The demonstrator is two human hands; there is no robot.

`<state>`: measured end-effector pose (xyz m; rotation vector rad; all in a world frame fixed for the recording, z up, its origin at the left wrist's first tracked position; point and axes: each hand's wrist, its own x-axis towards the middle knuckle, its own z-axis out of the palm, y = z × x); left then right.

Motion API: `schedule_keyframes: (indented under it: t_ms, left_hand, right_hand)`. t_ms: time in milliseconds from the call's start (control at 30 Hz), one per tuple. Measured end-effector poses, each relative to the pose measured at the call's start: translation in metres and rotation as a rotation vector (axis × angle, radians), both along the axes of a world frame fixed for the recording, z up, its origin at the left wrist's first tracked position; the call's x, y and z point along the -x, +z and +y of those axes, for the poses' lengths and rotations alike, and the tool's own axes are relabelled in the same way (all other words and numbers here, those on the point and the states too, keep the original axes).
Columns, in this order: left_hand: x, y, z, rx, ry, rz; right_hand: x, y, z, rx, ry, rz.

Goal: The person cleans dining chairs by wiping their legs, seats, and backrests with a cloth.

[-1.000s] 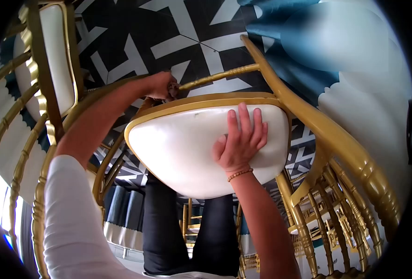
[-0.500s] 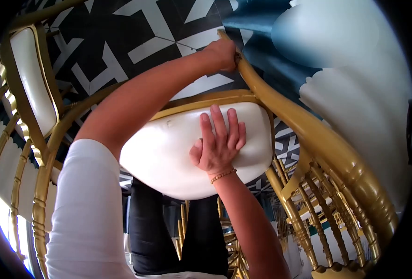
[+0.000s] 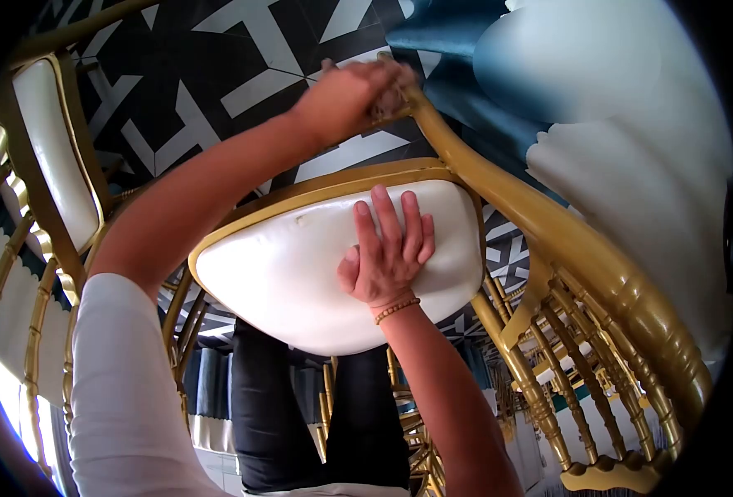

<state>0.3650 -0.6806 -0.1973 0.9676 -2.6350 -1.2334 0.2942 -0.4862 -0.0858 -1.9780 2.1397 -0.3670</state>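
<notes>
A gold chair with a white padded seat (image 3: 267, 273) fills the middle of the head view, tipped so its leg end (image 3: 420, 103) points away from me. My right hand (image 3: 389, 253) lies flat on the seat, fingers spread, a beaded bracelet at the wrist. Out at the leg's far end is my left hand (image 3: 354, 98), fingers curled and smeared by motion. A crumpled greyish patch shows under those fingers, too blurred to name. The chair's spindled back (image 3: 606, 373) extends to the lower right.
Another gold chair with a white seat (image 3: 56, 153) stands at the left. Blue and white draped fabric (image 3: 615, 157) hangs at the right. The floor (image 3: 259, 91) has a black and white pattern. More gold chairs show in the background below.
My left hand and forearm have shifted left, and the greyish patch now shows under the fingers. The right hand stays on the seat; the chair has barely moved.
</notes>
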Motion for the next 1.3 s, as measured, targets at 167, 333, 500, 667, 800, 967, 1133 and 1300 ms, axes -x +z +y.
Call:
schedule_keyframes:
  t_ms: [167, 333, 500, 667, 800, 967, 1133, 1300]
  left_hand:
    - [0.010, -0.045, 0.038, 0.344, -0.194, 0.172]
    - [-0.014, -0.035, 0.011, 0.475, -0.567, 0.118]
    - [-0.018, -0.032, 0.012, 0.272, -0.552, 0.116]
    - [-0.008, -0.005, 0.003, 0.239, 0.064, 0.304]
    - [-0.002, -0.040, 0.022, -0.100, -0.299, 0.207]
    - [0.009, -0.029, 0.030, -0.006, -0.205, 0.187]
    - [0.043, -0.018, 0.027, -0.344, 0.020, -0.149]
    - [0.060, -0.024, 0.027, -0.247, 0.057, -0.262]
  right_hand:
    - [0.001, -0.002, 0.002, 0.015, 0.000, -0.023]
    - [0.000, -0.002, 0.000, 0.018, -0.011, -0.035]
    - [0.003, 0.000, 0.002, -0.009, 0.037, -0.021]
    - [0.001, -0.002, 0.001, 0.012, 0.003, -0.027]
    - [0.000, -0.001, 0.001, 0.009, -0.020, -0.037]
    - [-0.001, -0.001, 0.003, 0.006, -0.022, -0.043]
    - [0.002, -0.003, 0.004, -0.002, 0.042, -0.005]
    - [0.003, -0.003, 0.003, -0.010, 0.051, 0.001]
